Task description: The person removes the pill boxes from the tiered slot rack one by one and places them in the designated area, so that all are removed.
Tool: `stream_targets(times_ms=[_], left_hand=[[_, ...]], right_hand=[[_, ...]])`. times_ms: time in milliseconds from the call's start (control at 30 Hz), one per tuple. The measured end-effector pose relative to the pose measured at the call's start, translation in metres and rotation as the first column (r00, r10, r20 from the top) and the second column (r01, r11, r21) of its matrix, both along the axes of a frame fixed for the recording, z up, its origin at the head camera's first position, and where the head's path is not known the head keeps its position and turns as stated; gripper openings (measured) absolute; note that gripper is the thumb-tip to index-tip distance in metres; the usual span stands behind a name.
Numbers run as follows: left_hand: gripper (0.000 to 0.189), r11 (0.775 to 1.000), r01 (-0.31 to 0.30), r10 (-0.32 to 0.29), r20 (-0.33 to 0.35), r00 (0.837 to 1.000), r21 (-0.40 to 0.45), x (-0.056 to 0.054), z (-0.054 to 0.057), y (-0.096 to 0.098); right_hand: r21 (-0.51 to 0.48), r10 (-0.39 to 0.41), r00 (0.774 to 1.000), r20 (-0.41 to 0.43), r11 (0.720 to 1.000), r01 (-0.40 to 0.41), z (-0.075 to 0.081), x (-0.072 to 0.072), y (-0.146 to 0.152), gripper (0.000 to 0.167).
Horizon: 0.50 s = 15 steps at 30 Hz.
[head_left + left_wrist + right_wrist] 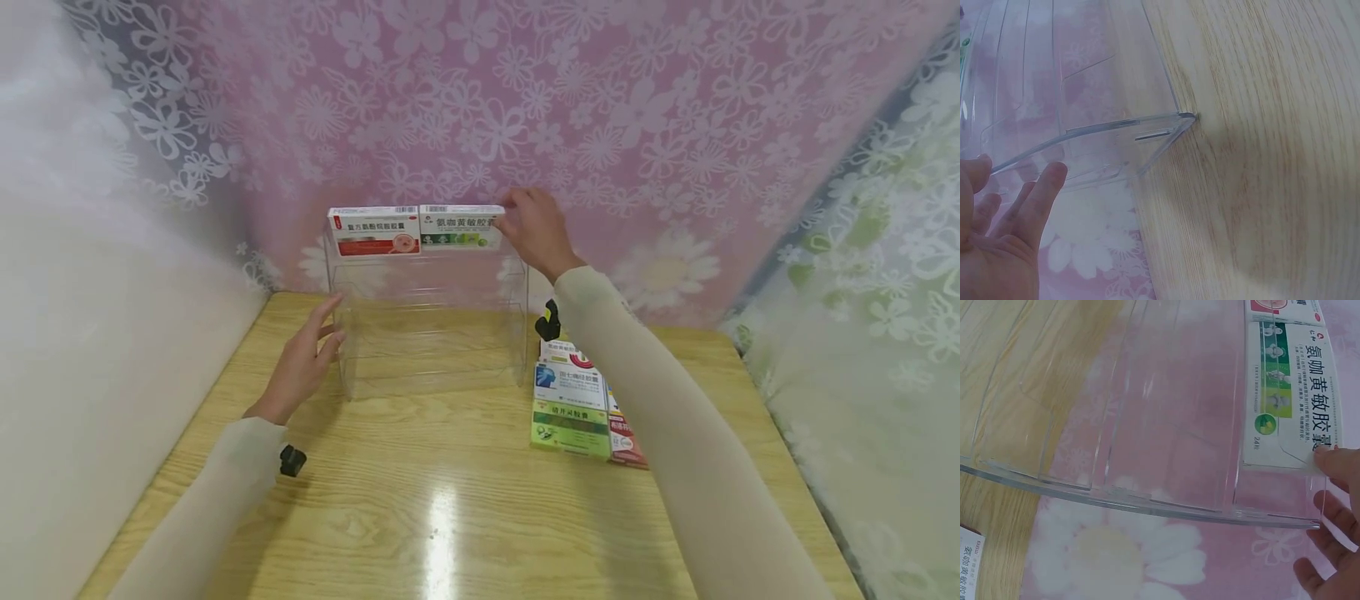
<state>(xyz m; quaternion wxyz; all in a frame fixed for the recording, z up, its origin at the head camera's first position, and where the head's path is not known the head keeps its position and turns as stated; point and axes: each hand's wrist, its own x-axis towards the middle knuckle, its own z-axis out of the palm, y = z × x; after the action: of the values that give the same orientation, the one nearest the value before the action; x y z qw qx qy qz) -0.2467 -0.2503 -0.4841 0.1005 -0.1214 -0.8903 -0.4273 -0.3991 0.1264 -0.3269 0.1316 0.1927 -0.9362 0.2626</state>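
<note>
A clear tiered acrylic rack (431, 342) stands on the table. Its top tier carries two medicine boxes side by side, a red-and-white box (375, 233) at left and a green-and-white box (459, 229) at right. My right hand (536, 229) holds the right end of the green-and-white box, with the thumb (1335, 462) on its front corner in the right wrist view. My left hand (300, 367) is at the rack's left side panel, fingers (1041, 200) extended along its outer face in the left wrist view.
Several more medicine boxes, among them a green box (570, 429) and a red box (626, 437), lie right of the rack, partly hidden by my right forearm. Flowered pink cloth (450, 108) hangs behind the wooden table (375, 500). Pale sheets hang at both sides.
</note>
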Motion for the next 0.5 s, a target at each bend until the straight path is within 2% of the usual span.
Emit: stream_targets(times_ms=[100,233,500], left_hand=[[0.067,1.0,0.002,-0.002,0.0,1.0,-0.002,-0.002,-0.001,0.001],[0.069,1.0,0.001,-0.001,-0.004,1.0,-0.012,-0.002,-0.003,0.001],[0.071,1.0,-0.001,0.001,-0.013,1.0,-0.016,0.0,-0.004,0.001]], right_hand=[[-0.073,0.029,0.999,-0.035,0.997,-0.032,-0.001,0.001,0.002,0.028],[-0.191,0.081,0.994,-0.074,0.977,-0.094,0.002,0.007,0.005,0.026],[-0.32,0.08,0.985,-0.154,0.939,-0.126,0.021,0.03,0.024,0.033]])
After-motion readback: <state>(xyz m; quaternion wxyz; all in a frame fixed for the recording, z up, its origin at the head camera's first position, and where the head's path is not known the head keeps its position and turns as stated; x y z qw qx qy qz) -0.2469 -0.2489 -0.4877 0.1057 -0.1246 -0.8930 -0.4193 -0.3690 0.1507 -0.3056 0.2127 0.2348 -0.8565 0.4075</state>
